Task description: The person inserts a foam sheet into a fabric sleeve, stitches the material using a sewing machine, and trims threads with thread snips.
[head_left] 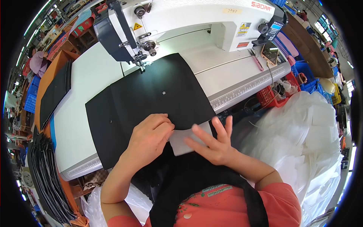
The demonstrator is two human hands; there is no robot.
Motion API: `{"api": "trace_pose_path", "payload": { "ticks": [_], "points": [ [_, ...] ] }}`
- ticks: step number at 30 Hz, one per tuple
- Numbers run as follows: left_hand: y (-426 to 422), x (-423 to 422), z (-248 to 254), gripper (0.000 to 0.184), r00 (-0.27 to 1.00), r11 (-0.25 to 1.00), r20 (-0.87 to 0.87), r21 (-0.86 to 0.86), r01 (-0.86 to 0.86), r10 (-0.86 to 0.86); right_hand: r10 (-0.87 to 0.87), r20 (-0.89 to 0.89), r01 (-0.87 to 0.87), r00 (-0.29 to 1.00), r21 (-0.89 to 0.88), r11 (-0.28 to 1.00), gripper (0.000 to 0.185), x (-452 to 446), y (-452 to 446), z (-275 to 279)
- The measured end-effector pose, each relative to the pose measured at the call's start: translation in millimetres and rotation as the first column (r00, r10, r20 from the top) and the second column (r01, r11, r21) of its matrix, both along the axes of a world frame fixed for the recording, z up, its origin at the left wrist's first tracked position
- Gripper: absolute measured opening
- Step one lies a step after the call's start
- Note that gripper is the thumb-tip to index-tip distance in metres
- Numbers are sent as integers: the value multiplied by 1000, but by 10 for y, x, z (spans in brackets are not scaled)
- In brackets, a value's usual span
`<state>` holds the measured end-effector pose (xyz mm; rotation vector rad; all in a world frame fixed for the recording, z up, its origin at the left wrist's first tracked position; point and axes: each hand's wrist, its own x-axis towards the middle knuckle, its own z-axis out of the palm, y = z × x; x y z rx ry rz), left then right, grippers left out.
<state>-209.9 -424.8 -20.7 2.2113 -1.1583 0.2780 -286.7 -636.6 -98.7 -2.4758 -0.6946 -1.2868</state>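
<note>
One black fabric panel [147, 94] is lying on the white sewing table [87, 72], reaching from the presser foot [142, 69] of the sewing machine [189, 19] until the table's front edge and over it. At its near border, a white sheet [182, 144] is sticking out; one part seems to be going under the panel. My left hand [149, 136] is resting there with bent fingers, but I cannot tell if it is pinching the cloth or only pressing it. My right hand [218, 149] is standing open, its fingers spreading close to the sheet and not closing on anything. I am seeing no stitch line around the sheet, so I am judging this place as unfinished. More black pieces [56, 90] are lying by the table's left edge, and a thick bundle [45, 178] is standing near its front left corner; whether these are waiting or done, I cannot tell.
</note>
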Motion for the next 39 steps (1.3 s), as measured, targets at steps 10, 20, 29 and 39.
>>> {"api": "trace_pose_path", "payload": {
  "ticks": [10, 20, 29, 39],
  "points": [
    [46, 4, -18, 6, 997, 999, -77, -39, -12, 9, -26, -19, 27, 999, 50, 998, 15, 347, 194, 148],
    [83, 7, -10, 6, 955, 999, -293, -19, -39, 32, -29, -71, 33, 997, 54, 998, 8, 538, 113, 109],
    [99, -34, -45, 7, 952, 995, -293, -17, -99, 90, -87, -109, 91, 990, 39, 995, 4, 490, 26, 103],
    [152, -29, -147, 9, 997, 996, 75, 90, -25, 18, 298, -641, -295, 707, 116, 948, 9, 250, -226, 850]
  ]
}}
